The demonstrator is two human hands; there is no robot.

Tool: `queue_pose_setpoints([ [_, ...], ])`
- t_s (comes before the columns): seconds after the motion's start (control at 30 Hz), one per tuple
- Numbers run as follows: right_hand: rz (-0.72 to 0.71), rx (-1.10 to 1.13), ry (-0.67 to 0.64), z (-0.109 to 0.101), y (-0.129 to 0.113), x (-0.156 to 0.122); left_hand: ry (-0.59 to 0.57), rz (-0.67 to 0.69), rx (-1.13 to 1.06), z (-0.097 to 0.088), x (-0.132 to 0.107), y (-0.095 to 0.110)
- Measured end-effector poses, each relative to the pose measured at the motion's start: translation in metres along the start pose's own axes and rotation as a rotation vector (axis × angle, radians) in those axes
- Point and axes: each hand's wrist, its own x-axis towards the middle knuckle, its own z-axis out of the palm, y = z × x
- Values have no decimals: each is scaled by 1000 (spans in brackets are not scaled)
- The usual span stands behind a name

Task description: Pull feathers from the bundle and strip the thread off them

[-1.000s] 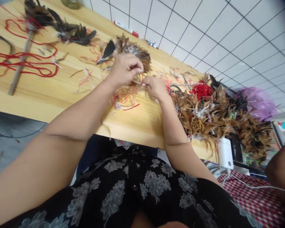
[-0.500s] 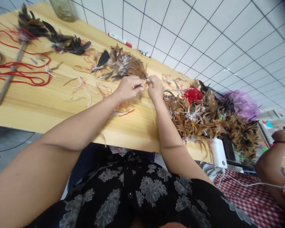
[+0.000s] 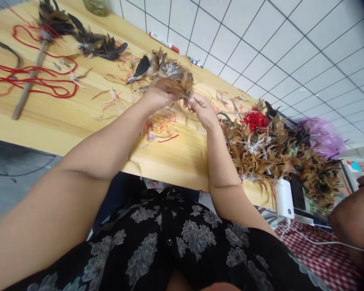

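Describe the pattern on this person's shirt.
The shirt is black with grey flowers, seen best in the head view.

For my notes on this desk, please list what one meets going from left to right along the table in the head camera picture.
Red cord → dark feathers → left hand → right hand → red tuft → purple bag

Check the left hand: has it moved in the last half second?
Yes: against the red-capped marker beyond the table, the left hand has shifted left in view and slightly away from the body.
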Motion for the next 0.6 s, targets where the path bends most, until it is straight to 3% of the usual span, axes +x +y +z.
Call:
queue_pose_setpoints([
  [0.13, 148, 226, 277, 10, -6, 0, 13, 31, 39, 18, -5, 11],
  [0.23, 277, 331, 398, 21, -5, 3, 15, 90, 86, 26, -9, 19],
  [0.37, 442, 531, 437, 33, -3, 5, 27, 93, 106, 28, -9, 18],
  [0.6, 560, 776, 393, 38, -7, 5, -20, 82, -21, 26, -9, 13],
])
